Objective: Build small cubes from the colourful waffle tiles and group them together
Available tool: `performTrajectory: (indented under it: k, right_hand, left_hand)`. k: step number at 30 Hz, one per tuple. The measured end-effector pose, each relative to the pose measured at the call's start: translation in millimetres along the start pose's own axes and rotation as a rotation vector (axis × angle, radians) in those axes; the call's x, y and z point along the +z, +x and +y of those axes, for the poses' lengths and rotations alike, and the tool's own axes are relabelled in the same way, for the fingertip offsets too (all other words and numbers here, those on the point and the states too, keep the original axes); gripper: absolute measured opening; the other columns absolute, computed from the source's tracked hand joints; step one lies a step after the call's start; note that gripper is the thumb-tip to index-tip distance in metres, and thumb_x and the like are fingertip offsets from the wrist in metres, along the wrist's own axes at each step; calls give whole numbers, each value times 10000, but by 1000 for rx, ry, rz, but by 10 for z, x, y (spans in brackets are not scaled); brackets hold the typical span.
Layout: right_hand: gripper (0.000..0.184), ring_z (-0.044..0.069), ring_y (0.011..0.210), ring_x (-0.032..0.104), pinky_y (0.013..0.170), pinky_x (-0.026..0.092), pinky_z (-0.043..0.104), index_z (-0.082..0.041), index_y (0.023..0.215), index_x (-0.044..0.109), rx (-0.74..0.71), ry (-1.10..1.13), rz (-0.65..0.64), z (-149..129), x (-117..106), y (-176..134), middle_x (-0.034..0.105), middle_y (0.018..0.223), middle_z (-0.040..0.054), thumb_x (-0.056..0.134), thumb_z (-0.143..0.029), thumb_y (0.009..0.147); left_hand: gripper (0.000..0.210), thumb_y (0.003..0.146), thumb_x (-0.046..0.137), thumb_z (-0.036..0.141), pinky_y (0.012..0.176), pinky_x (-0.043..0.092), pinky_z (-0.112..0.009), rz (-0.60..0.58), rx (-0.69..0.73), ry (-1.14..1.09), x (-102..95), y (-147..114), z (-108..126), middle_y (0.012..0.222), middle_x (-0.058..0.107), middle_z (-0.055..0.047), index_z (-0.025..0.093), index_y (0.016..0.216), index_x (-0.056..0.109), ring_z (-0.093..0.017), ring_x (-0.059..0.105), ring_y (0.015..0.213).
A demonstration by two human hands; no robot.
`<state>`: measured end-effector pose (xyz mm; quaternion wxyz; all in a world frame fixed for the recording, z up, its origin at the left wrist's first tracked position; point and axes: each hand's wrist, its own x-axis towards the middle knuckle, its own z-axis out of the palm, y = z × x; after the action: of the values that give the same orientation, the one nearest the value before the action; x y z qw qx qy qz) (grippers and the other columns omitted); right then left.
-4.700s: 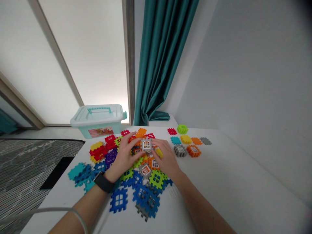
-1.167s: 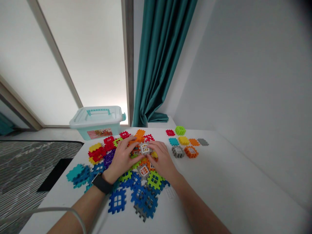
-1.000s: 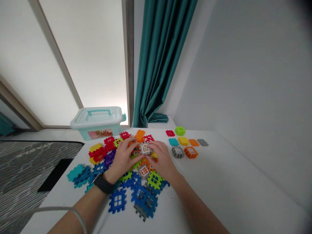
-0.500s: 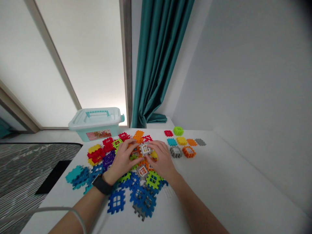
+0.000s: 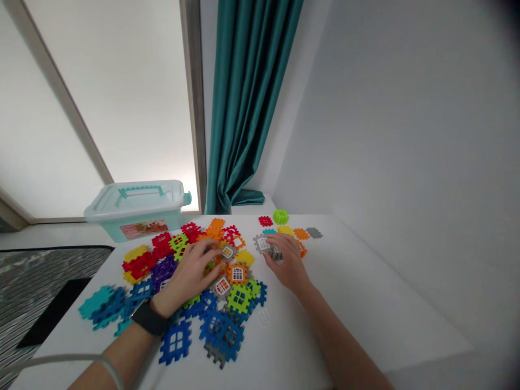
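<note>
My right hand [image 5: 289, 261] grips a grey toothed building tile with a white window [image 5: 262, 244] between thumb and fingers, to the right of the pile. Partly hidden under that hand is a grey block [image 5: 276, 252], and an orange block [image 5: 302, 249] shows just behind it. With fingers apart, my left hand [image 5: 199, 269] rests over the middle of the mixed pile. Close to its fingertips lie another grey window tile [image 5: 228, 252] and an orange window tile [image 5: 237, 273]. A lime green window tile [image 5: 239, 298] lies nearer to me.
A lidded teal storage box [image 5: 138, 208] stands at the back left. Blue tiles [image 5: 176, 342] spread toward the front, red tiles [image 5: 142, 265] to the left. At the back right sit a lime block [image 5: 280, 216] and an orange tile [image 5: 301, 234]. A pale cable [image 5: 93, 357] crosses the lower left.
My right hand has moved right, carrying the grey window tile from the pile to beside the separate pieces. My left hand has let go and stays over the pile. The view has turned slightly right.
</note>
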<state>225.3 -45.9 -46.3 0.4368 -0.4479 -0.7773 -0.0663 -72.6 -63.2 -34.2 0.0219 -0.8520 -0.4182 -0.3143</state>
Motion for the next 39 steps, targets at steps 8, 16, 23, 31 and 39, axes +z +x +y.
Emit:
performTrajectory:
  k: [8, 16, 23, 31, 39]
  right_hand:
    - [219, 292, 1157, 605, 1057, 395, 500, -222, 1066, 661, 150, -107, -27, 342, -108, -226, 728, 1188, 95, 623, -292, 863]
    - [239, 291, 1117, 619, 1006, 419, 490, -236, 1030, 691, 213, -144, -85, 528, -66, -268, 743, 1148, 84, 641, -329, 815]
    - [234, 281, 1125, 616, 1003, 426, 483, -238, 1026, 693, 213, -130, -110, 578, -53, -257, 740, 1152, 84, 653, -317, 809]
    - [233, 279, 1132, 609, 1009, 410, 477, -235, 1027, 685, 237, -119, -130, 547, -46, -247, 736, 1161, 79, 662, -298, 804]
    - [230, 281, 1129, 602, 1008, 400, 474, -249, 1018, 672, 245, -110, -139, 553, -39, -256, 737, 1151, 72, 668, -297, 793]
  left_hand:
    - [241, 967, 530, 329, 961, 491, -486, -88, 59, 14, 21, -4, 0, 1178, 642, -116, 217, 1106, 691, -286, 616, 1099]
    - [264, 966, 518, 358, 944, 505, -460, -104, 60, 21, 30, 6, -28, 1168, 655, -109, 228, 1102, 703, -282, 626, 1080]
    - [257, 956, 528, 363, 955, 512, -471, -72, 64, 15, 47, 2, -46, 1175, 650, -112, 236, 1087, 709, -294, 625, 1091]
    - [255, 958, 525, 358, 964, 505, -478, -78, 64, 20, 55, -2, -52, 1182, 649, -111, 233, 1080, 710, -296, 622, 1100]
    - [268, 961, 517, 365, 955, 503, -481, -84, 69, 12, 32, 12, -29, 1171, 650, -111, 234, 1092, 711, -297, 630, 1086]
